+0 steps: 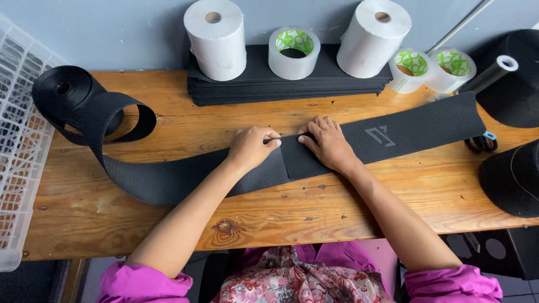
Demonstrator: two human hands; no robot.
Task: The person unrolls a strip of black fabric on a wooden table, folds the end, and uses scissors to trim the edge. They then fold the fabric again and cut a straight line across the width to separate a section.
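Two hands (pixel 252 147) (pixel 327 143) press flat on the black elastic band (pixel 393 134).

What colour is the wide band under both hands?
Black, with a small grey mark on the wide band right of the right hand; head view shows it.

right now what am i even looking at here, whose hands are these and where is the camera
One picture, taken by a camera worn on a person's head, looking down at their own bare hands over a wooden table. The left hand and the right hand both press on a wide black elastic band, which unrolls from a black roll at the left. Behind lie a stack of black strips, two white paper rolls and rolls of clear tape. A white plastic crate stands at the far left.
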